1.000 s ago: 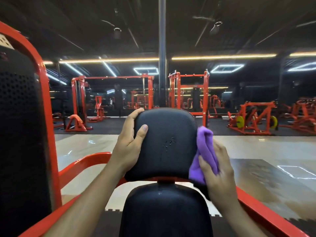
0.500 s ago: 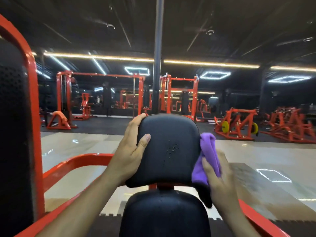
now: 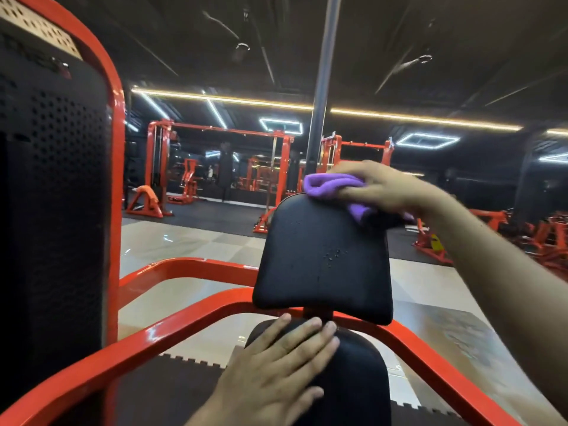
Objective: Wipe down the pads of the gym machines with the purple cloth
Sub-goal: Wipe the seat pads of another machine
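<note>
- Both hands have shifted since 0.5 s ago: the right hand (image 3: 381, 189) has gone from the upper pad's 3 o'clock edge up to its top edge, and the left hand (image 3: 276, 367) has dropped from the pad's 9 o'clock side down to the lower pad.
- Right hand: fingers curled closed over the purple cloth (image 3: 332, 187), pressing the bunched cloth onto the upper pad (image 3: 322, 259) at about its 1 o'clock corner; a tail of cloth hangs below the palm against the pad.
- Left hand: open and flat, fingers spread, gripping nothing, palm lying on the lower pad (image 3: 353, 370) with fingertips pointing toward 1 o'clock, just under the upper pad's bottom edge.
- Upper pad: black, upright, with a few droplets near its centre.
- Red frame (image 3: 184, 321): its tubes run behind and below the pads, from 7 o'clock across to 5 o'clock in the view.
- Black perforated panel (image 3: 52, 186) with a red border fills the view's 9 o'clock side.
- Grey pole (image 3: 322, 87) rises at 12 o'clock behind the pad.
- Further red machines (image 3: 215, 167) stand well apart across the pale floor, under strip lights.
</note>
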`<state>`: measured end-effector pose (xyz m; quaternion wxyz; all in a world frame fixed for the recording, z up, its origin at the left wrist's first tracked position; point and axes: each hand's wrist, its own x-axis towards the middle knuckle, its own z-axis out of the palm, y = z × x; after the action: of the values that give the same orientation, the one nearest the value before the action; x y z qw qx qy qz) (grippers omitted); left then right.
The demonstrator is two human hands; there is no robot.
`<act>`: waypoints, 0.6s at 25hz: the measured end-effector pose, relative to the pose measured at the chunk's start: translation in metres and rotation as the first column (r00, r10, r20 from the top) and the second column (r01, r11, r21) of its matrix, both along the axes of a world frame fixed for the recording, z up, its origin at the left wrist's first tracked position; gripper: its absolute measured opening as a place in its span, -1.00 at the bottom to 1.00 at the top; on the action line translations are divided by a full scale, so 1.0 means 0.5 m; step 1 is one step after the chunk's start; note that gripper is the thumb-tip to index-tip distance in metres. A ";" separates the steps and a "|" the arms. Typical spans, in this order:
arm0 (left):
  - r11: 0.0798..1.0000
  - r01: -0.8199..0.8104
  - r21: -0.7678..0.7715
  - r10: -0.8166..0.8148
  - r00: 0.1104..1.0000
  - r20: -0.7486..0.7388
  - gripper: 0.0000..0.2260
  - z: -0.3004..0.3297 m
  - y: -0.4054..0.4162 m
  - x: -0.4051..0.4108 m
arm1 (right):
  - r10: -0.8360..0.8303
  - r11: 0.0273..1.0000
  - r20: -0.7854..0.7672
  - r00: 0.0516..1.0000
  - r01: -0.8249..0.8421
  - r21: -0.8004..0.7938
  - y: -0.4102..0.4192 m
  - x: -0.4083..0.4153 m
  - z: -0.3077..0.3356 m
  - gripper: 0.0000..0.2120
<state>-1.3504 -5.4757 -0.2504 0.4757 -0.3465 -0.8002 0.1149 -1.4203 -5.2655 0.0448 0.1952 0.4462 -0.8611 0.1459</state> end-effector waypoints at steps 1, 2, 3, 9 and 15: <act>1.000 0.006 0.016 -0.007 1.000 0.027 -0.41 0.007 -0.003 0.005 | -0.001 0.989 -0.053 0.999 0.009 0.145 -0.054 0.001 0.022 -0.72; 0.999 0.015 0.031 -0.016 0.999 0.033 -0.41 0.012 -0.004 0.008 | 0.003 0.960 -0.104 0.995 0.027 0.277 -0.114 0.002 0.030 -0.76; 0.999 0.019 0.036 -0.020 0.999 0.027 -0.42 0.013 -0.004 0.011 | -0.003 0.916 -0.163 0.987 0.068 0.395 -0.172 0.001 0.027 -0.79; 0.999 0.005 0.049 -0.007 0.999 0.032 -0.42 0.005 -0.011 0.021 | 0.082 0.910 -0.282 0.956 0.044 0.413 -0.153 0.005 0.016 -0.78; 0.998 -0.008 0.067 0.012 0.998 -0.060 -0.43 -0.040 -0.019 0.024 | 0.016 0.999 -0.094 0.995 -0.019 -0.034 0.068 0.001 -0.035 -0.63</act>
<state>-1.3386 -5.4852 -0.2705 0.5106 -0.3227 -0.7905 0.1008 -1.4198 -5.2315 0.0272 0.2416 0.4565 -0.8445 0.1415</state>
